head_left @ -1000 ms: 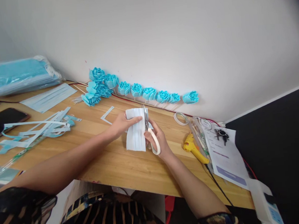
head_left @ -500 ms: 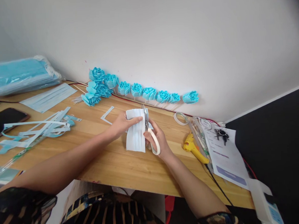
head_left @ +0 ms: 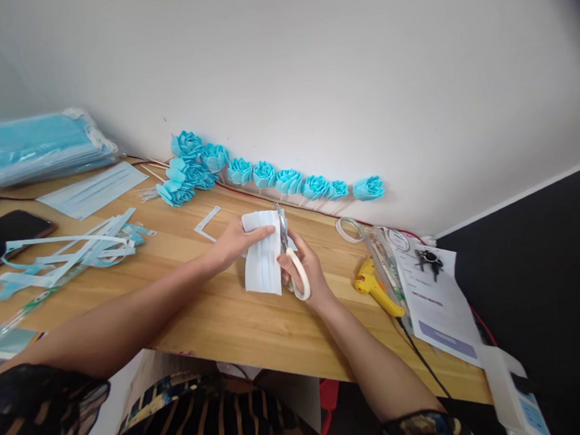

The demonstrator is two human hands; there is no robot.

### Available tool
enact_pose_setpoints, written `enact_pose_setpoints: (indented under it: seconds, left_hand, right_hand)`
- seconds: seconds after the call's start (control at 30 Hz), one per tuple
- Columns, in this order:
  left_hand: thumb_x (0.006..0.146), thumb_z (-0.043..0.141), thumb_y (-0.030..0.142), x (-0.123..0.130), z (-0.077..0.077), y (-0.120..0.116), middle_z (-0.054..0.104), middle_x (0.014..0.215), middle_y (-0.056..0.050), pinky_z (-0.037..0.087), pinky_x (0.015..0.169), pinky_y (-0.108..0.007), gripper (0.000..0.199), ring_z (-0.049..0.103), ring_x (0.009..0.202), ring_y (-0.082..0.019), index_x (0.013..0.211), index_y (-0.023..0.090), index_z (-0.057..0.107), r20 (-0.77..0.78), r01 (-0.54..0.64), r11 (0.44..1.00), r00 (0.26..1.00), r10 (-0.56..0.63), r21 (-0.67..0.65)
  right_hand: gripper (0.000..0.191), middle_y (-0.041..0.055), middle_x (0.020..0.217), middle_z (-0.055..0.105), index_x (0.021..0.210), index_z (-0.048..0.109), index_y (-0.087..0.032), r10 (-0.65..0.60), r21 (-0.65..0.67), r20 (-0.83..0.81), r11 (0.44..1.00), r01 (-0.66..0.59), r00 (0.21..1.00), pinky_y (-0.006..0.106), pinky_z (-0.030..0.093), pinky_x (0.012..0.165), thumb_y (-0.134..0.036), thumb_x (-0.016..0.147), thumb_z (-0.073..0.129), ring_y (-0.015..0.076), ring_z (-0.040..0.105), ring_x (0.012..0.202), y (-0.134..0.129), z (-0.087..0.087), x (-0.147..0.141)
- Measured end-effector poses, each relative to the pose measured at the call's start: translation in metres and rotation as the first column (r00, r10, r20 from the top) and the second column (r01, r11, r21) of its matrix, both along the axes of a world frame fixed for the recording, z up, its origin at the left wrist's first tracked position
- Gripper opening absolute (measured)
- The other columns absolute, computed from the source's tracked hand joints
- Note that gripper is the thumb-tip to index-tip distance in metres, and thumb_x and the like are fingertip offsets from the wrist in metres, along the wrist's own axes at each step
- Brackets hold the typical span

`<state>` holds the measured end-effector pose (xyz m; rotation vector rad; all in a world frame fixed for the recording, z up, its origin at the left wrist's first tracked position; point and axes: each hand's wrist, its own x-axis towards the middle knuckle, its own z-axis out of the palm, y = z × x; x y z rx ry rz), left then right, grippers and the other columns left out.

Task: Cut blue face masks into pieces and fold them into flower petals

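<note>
A pleated, pale blue face mask piece [head_left: 263,266] is pinched in my left hand [head_left: 239,239], its thumb lying across the upper part. My right hand [head_left: 307,269] grips a pair of scissors [head_left: 300,275] with white handles. The blades point away from me and run along the right edge of the mask, where a bluer strip shows behind them. Just left of my left hand lies a thin, L-shaped white strip [head_left: 205,222]. Fingers of both hands behind the mask are hidden.
Blue flowers on sticks [head_left: 287,181] line the wall. At left are a bag of masks [head_left: 37,146], a flat mask piece [head_left: 92,190], cut strips [head_left: 88,248] and a phone [head_left: 10,237]. To the right lie a tape roll [head_left: 349,230], yellow glue gun [head_left: 377,289], paper [head_left: 435,300] and keys [head_left: 429,261].
Hardly anything differs. The mask piece and scissors keep nearly the same place, with only a slight shift of the whole view.
</note>
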<state>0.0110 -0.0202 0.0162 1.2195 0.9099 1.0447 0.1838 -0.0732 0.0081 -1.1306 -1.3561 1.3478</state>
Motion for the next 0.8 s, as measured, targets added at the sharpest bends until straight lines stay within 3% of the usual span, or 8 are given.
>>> enact_pose_setpoints:
  seconds: [0.23, 0.5, 0.67, 0.8]
  left_hand:
    - [0.071, 0.075, 0.044, -0.001, 0.001, -0.001, 0.071, 0.079, -0.006, 0.049, 0.062, -0.029, 0.035, 0.064, 0.068, -0.02, 0.084, 0.012, 0.067, 0.003, -0.007, 1.0, 1.0, 0.007, -0.007]
    - [0.074, 0.072, 0.041, -0.006, 0.003, 0.003, 0.069, 0.075, -0.008, 0.048, 0.063, -0.032, 0.031, 0.062, 0.063, -0.02, 0.087, 0.013, 0.068, 0.229, -0.06, 0.989, 0.969, 0.09, -0.134]
    - [0.074, 0.071, 0.04, -0.006, 0.011, 0.001, 0.074, 0.087, -0.013, 0.052, 0.071, -0.037, 0.049, 0.067, 0.072, -0.025, 0.113, 0.009, 0.069, 0.348, 0.144, 0.976, 0.934, -0.079, -0.164]
    - [0.074, 0.071, 0.037, -0.005, 0.009, 0.0, 0.074, 0.085, -0.014, 0.052, 0.076, -0.038, 0.05, 0.07, 0.075, -0.026, 0.115, 0.008, 0.068, 0.377, 0.264, 0.952, 0.907, -0.189, -0.158]
  right_hand:
    - [0.089, -0.0087, 0.057, 0.056, 0.151, 0.03, -0.024, -0.007, -0.031, -0.035, 1.0, 0.005, 0.999, 0.017, 0.036, 0.036, -0.042, 0.075, 0.074, 0.006, 0.043, 0.038, 0.003, -0.003, 0.002]
    - [0.092, -0.0078, 0.056, 0.057, 0.149, 0.031, -0.02, -0.002, -0.052, -0.154, 0.999, -0.006, 0.988, 0.017, 0.034, 0.034, -0.052, 0.074, 0.074, 0.0051, 0.04, 0.037, 0.005, 0.004, 0.003]
    - [0.091, -0.0086, 0.057, 0.054, 0.148, 0.032, -0.023, 0.153, -0.035, -0.274, 0.985, -0.169, 0.95, 0.017, 0.032, 0.035, -0.057, 0.074, 0.073, 0.0046, 0.036, 0.038, 0.003, 0.008, 0.004]
    - [0.083, -0.0092, 0.058, 0.051, 0.139, 0.042, -0.026, 0.212, -0.086, -0.297, 0.965, -0.247, 0.931, 0.017, 0.03, 0.036, -0.067, 0.072, 0.07, 0.0044, 0.032, 0.038, 0.002, 0.011, 0.005]
